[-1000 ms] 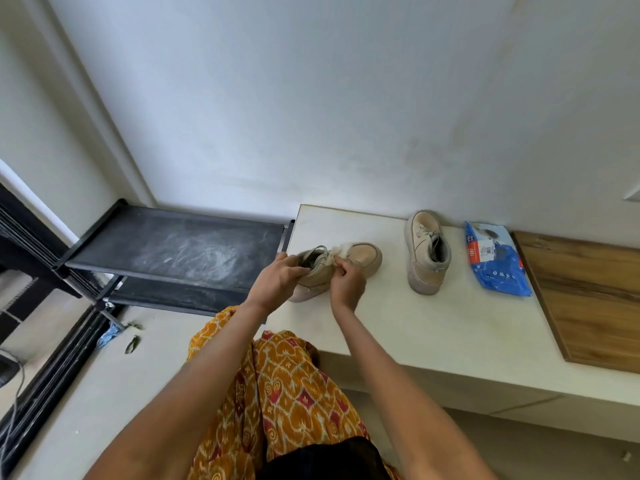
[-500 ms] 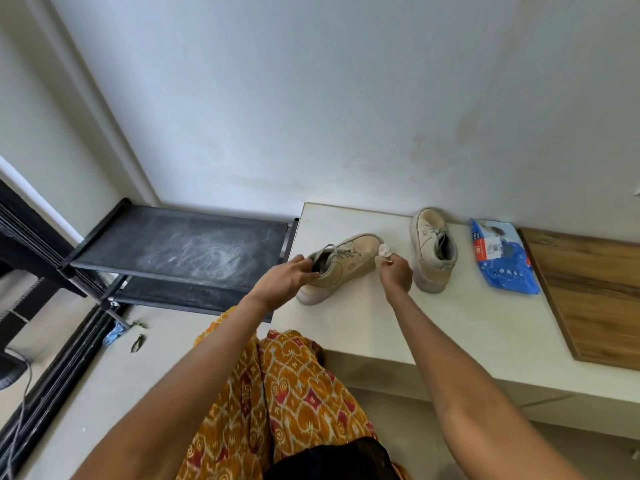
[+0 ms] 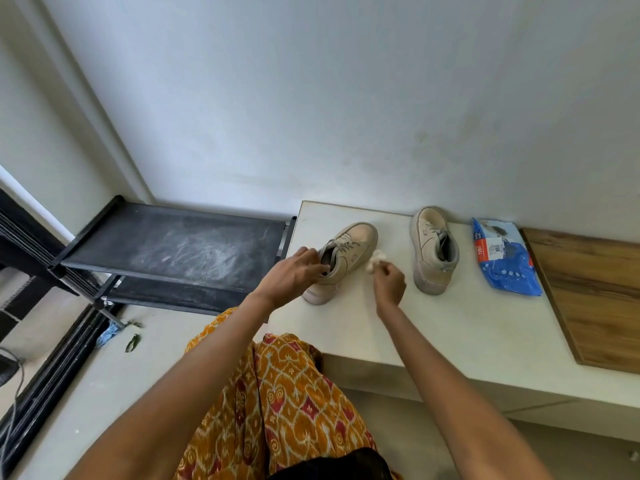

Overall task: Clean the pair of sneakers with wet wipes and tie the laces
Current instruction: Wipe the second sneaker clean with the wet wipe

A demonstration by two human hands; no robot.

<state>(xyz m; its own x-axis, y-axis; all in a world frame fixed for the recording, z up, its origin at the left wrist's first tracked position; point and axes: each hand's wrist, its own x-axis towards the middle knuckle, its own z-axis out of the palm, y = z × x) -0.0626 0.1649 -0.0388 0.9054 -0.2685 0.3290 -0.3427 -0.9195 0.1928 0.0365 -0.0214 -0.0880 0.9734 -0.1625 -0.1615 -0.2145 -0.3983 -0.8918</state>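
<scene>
The beige lace-up sneaker (image 3: 343, 258), long axis running away-right on the pale bench top (image 3: 398, 327), is gripped at its heel collar by the left hand (image 3: 294, 277), while the crumpled white wet wipe (image 3: 375, 259) is pinched in the right hand (image 3: 389, 284) just beside its right flank.

Your arms are bare to the edge of the picture, with no sleeves on them. You wear a loose garment (image 3: 277, 393) in mustard orange, printed with red diamonds and pale curling shapes. A dark piece of clothing (image 3: 332, 465) overlaps it at the bottom edge.
</scene>
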